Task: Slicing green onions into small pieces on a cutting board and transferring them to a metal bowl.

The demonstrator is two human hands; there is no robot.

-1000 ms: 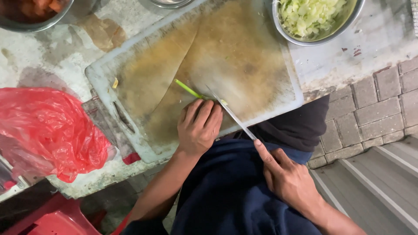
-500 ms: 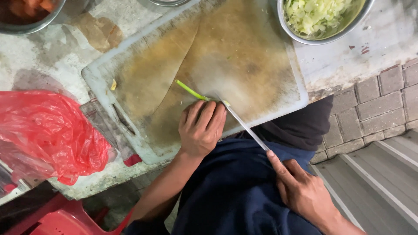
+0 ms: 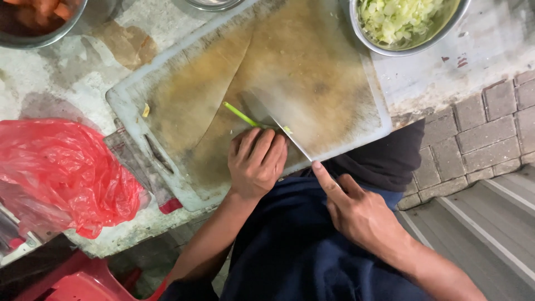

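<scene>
Head view shows us our left hand pressed palm-down on the cutting board, fingers curled over one end of a thin green stalk. Its free end juts up-left from our fingertips, pale green and slender. Our right hand grips a knife, forefinger stretched along its spine; the blurred blade lies just beside the left fingertips, across the stalk. Nearby sits a metal bowl of chopped greens.
</scene>
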